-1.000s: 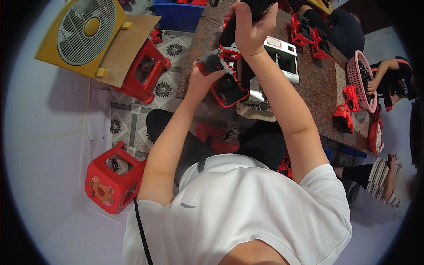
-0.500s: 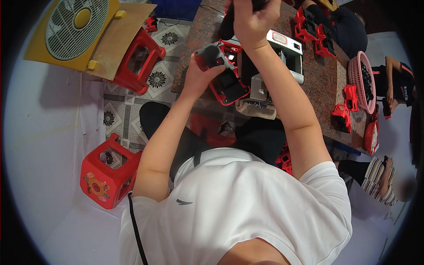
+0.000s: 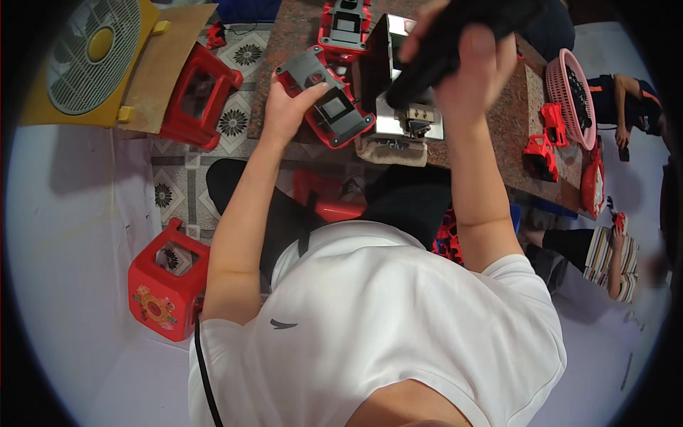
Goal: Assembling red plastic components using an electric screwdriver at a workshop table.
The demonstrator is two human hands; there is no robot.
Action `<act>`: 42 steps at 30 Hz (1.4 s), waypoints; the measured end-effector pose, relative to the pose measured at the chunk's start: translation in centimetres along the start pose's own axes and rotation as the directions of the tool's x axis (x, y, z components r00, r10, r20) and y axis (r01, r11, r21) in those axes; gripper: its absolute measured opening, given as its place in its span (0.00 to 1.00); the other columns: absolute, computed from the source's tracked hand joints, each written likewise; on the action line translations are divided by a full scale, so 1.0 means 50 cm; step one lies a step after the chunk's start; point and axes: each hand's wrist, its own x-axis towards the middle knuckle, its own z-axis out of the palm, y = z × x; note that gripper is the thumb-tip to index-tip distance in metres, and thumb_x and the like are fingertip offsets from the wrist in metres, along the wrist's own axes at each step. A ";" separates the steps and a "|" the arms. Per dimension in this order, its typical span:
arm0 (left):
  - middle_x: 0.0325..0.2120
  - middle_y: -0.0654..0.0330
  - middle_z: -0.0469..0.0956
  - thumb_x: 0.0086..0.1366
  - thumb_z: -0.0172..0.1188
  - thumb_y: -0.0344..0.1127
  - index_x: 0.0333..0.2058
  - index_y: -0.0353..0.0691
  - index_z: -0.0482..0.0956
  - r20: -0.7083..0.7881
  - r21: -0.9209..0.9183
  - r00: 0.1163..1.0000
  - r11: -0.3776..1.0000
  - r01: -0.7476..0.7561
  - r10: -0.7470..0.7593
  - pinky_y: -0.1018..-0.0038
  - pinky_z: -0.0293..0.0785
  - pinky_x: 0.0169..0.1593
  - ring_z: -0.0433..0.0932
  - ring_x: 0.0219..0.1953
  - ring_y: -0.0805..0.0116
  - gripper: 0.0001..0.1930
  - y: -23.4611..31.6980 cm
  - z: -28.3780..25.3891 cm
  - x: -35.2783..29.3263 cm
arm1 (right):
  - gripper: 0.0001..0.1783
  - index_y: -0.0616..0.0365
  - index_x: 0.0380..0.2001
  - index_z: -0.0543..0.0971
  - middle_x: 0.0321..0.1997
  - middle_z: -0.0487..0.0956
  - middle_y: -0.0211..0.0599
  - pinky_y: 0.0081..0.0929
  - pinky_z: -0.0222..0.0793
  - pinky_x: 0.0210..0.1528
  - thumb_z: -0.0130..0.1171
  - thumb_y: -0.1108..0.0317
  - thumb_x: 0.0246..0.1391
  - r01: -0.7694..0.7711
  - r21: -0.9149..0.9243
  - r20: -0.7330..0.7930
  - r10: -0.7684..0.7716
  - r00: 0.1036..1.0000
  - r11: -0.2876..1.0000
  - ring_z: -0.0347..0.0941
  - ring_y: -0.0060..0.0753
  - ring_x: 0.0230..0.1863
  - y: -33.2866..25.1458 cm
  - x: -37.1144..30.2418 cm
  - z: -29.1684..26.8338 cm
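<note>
My left hand (image 3: 283,110) grips the left side of a red plastic housing with a grey top (image 3: 304,70), its thumb lying over the top face. The housing is tilted, by the near table edge. In my right hand (image 3: 487,82) is a long black hand tool (image 3: 435,62), blurred, with its narrow end pointing down and left. That end is over a white and metal box-shaped machine (image 3: 388,124) and hides part of it. Another red and grey housing (image 3: 346,27) lies just beyond the held one.
Red parts (image 3: 541,156) and a pink basket (image 3: 569,89) of black pieces stand at the right of the speckled table (image 3: 501,153). A folded cloth (image 3: 391,151) sits at its near edge. Red stools (image 3: 160,285) and a yellow fan (image 3: 107,71) are leftward. Other people sit beyond.
My right hand has come nearer and to the right with the black tool, now over the machine. The left-hand housing now shows its grey top more fully. The whole view has shifted somewhat.
</note>
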 end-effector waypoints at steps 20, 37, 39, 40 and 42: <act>0.37 0.59 0.79 0.51 0.69 0.32 0.44 0.35 0.72 -0.050 0.021 0.998 0.999 -0.030 0.031 0.74 0.74 0.46 0.78 0.40 0.70 0.22 0.011 0.014 -0.005 | 0.27 0.59 0.42 0.67 0.25 0.74 0.37 0.25 0.71 0.22 0.55 0.44 0.57 -0.055 0.132 -0.255 0.087 0.963 0.990 0.72 0.28 0.21 -0.001 -0.014 0.007; 0.44 0.55 0.76 0.44 0.73 0.38 0.51 0.32 0.65 -0.207 0.179 0.974 0.975 0.132 -0.094 0.72 0.71 0.51 0.76 0.46 0.68 0.37 0.062 0.021 -0.022 | 0.21 0.59 0.45 0.64 0.27 0.73 0.34 0.20 0.67 0.23 0.57 0.56 0.59 0.355 0.054 -0.064 -0.351 0.934 0.933 0.69 0.21 0.22 0.165 0.068 0.204; 0.43 0.55 0.77 0.45 0.72 0.37 0.50 0.31 0.64 -0.149 0.090 0.985 0.991 0.104 -0.089 0.72 0.72 0.50 0.77 0.45 0.69 0.36 0.048 0.011 -0.017 | 0.20 0.59 0.45 0.64 0.27 0.73 0.33 0.20 0.66 0.23 0.58 0.58 0.59 0.356 0.035 -0.029 -0.355 0.934 0.934 0.68 0.20 0.22 0.168 0.069 0.214; 0.43 0.55 0.77 0.45 0.72 0.37 0.50 0.31 0.64 -0.150 0.086 0.984 0.990 0.109 -0.095 0.72 0.72 0.50 0.77 0.45 0.69 0.36 0.059 0.015 -0.020 | 0.20 0.59 0.45 0.64 0.27 0.72 0.31 0.19 0.65 0.23 0.58 0.60 0.59 0.359 0.009 0.001 -0.359 0.933 0.933 0.68 0.19 0.22 0.166 0.069 0.215; 0.41 0.55 0.77 0.46 0.72 0.36 0.49 0.31 0.65 -0.193 0.190 0.978 0.976 0.110 -0.073 0.72 0.72 0.50 0.77 0.44 0.69 0.34 0.090 0.027 -0.028 | 0.18 0.59 0.43 0.66 0.25 0.70 0.27 0.18 0.61 0.23 0.59 0.62 0.58 0.341 0.047 0.028 -0.343 0.939 0.939 0.64 0.17 0.22 0.167 0.076 0.225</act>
